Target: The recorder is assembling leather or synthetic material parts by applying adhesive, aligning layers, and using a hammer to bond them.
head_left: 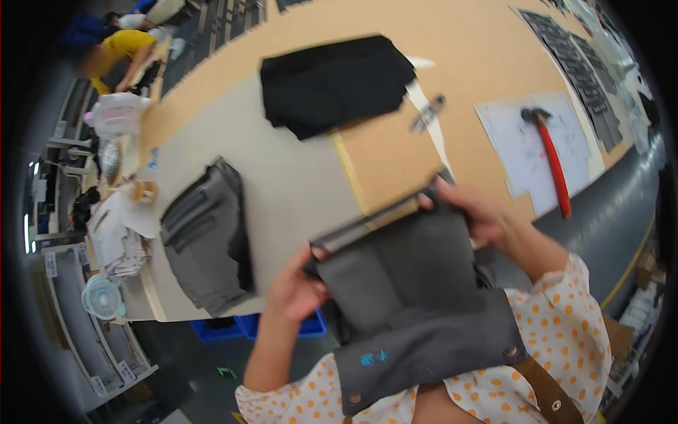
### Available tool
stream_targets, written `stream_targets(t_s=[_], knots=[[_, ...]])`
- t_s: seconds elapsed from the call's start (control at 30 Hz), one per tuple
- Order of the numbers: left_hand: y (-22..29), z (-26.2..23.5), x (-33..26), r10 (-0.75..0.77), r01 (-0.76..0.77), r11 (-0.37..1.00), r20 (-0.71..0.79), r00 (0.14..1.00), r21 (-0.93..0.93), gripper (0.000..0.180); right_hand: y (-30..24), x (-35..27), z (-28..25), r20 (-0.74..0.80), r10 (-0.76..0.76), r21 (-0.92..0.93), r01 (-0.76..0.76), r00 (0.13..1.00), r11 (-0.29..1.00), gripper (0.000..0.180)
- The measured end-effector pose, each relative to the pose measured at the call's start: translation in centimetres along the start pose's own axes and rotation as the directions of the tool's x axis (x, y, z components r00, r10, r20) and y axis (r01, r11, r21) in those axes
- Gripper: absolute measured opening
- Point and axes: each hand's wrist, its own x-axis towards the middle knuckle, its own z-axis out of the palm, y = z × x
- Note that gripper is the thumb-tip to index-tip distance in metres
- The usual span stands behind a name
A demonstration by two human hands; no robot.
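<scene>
Both hands hold up a dark grey fabric piece (402,272) by its upper edge, close in front of my apron. My left hand (296,286) is closed on its left corner. At the right corner my right hand (470,212) grips it with the thumb on top. A slit-like gap runs along the edge between them, with the tabletop showing through. To the left, a stack of grey fabric pieces (205,244) lies on the table. Farther off is a stack of black fabric pieces (332,85).
A hammer (551,155) with a red handle lies on a white sheet (501,134) at the right. A small metal tool (429,113) sits beside the black stack. At left are papers (116,237), a small fan (103,297) and a person in yellow (127,49). Blue bins (311,325) stand below the table edge.
</scene>
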Motion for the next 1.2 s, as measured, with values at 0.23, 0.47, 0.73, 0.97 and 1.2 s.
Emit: stream_targets(t_s=[0.23, 0.47, 0.73, 0.97, 1.2], knots=[[1.5, -0.3, 1.1, 0.527, -0.055, 0.536, -0.283, 0.802, 0.843, 0.035, -2.9, 3.0, -3.8, -0.124, -0.496, -0.876, 0.140, 0.860, 0.462, 0.050], [-4.7, 2.7, 5.6, 0.628, -0.312, -0.489, 0.577, 0.522, 0.815, 0.032, -1.3, 2.0, -3.1, -0.139, -0.657, -0.916, 0.157, 0.741, 0.371, 0.018], [-7.6, 2.1, 9.5, 0.567, -0.279, -0.572, 0.618, 0.545, 0.771, 0.036, 0.9, 4.0, -1.0, 0.076, -0.689, -0.993, 0.114, 0.721, 0.010, 0.019], [-7.4, 2.5, 10.0, 0.569, -0.246, -0.584, 0.606, 0.556, 0.774, 0.043, 0.5, 4.7, -1.0, -0.022, -0.662, -0.997, 0.034, 0.749, 0.072, 0.015], [-7.5, 2.1, 10.2, 0.579, -0.265, -0.562, 0.602, 0.550, 0.783, 0.040, -0.4, 4.5, -0.4, -0.120, -0.595, -0.986, -0.027, 0.794, 0.163, 0.013]])
